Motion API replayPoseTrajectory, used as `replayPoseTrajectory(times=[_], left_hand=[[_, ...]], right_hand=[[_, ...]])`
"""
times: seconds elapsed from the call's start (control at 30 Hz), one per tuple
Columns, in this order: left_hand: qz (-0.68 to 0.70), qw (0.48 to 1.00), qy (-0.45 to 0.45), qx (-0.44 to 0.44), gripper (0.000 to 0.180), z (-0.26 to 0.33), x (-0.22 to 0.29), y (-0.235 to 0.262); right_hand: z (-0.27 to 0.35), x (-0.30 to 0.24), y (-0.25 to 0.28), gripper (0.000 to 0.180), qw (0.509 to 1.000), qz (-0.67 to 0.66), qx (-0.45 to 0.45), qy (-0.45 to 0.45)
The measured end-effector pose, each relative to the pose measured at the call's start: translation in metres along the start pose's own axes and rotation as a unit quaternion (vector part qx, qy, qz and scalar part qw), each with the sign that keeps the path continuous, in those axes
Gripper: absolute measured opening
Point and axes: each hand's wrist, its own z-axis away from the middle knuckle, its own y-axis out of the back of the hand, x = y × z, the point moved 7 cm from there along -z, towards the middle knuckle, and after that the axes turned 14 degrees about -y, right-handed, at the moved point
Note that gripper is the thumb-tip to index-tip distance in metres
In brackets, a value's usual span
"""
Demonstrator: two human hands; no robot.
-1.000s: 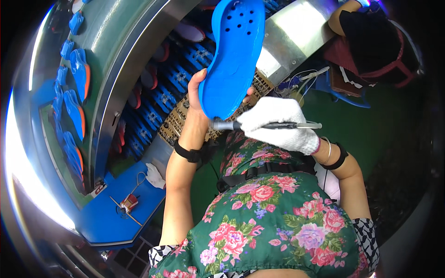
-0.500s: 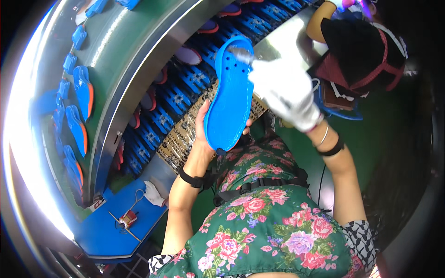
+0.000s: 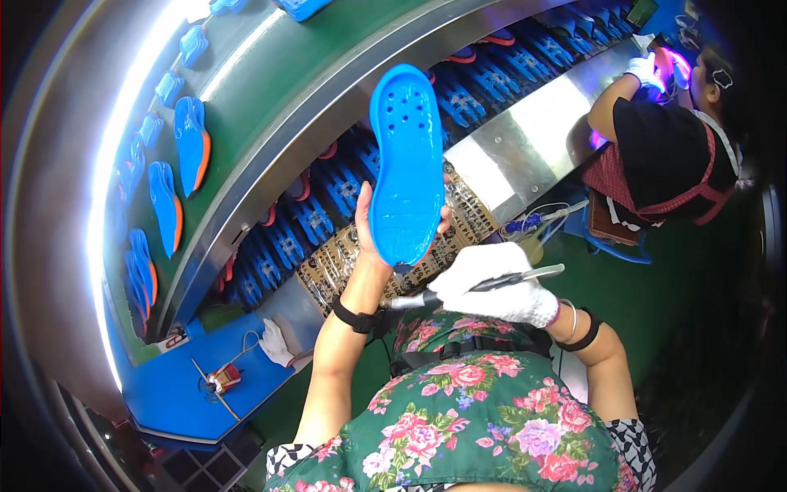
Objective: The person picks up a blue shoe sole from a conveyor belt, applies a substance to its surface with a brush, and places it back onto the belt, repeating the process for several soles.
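The left hand [image 3: 366, 234], bare, is closed round the near end of a blue sole [image 3: 406, 180], thumb on one edge and fingertips on the other. The sole is held up in front of the body, its holed end pointing away and its glossy upper face exposed. The right hand [image 3: 496, 283], in a white knit glove, grips a brush [image 3: 430, 299]. The bristles lie below the near end of the sole, apart from it, close to the left wrist; contact there cannot be determined.

Assessment: the step in hand appears to be brush-coating the sole's face; whether coverage is complete cannot be judged. The next move would call for a steady left grip and, if more coating is needed, bringing the bristles up to the face, clear of the wrist.

Beyond the hands, a panel covered in brown printed tape [image 3: 336, 266] lies behind the left forearm. To the left, a blue counter [image 3: 156, 402] carries a spare white glove [image 3: 276, 343] and a small red object [image 3: 224, 379]. Orange-edged soles [image 3: 193, 141] lie on a green belt [image 3: 270, 90]. At upper right, a co-worker [image 3: 668, 152] is seated.
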Motion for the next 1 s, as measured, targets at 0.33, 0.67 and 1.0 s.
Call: replayPoseTrajectory(times=[0.33,0.67,1.0], left_hand=[[-0.037,0.996,-0.067,0.037,0.11,-0.002,-0.014,-0.006],[-0.044,0.995,-0.092,0.015,0.118,-0.001,-0.01,-0.03],[-0.083,0.961,-0.195,-0.179,0.119,-0.028,0.155,-0.132]], right_hand=[[-0.02,-0.06,0.034,0.016,0.892,0.279,0.265,0.238],[-0.011,0.034,0.056,0.015,0.764,-0.612,0.195,-0.05],[0.002,0.084,0.056,0.01,0.787,-0.548,0.256,-0.121]])
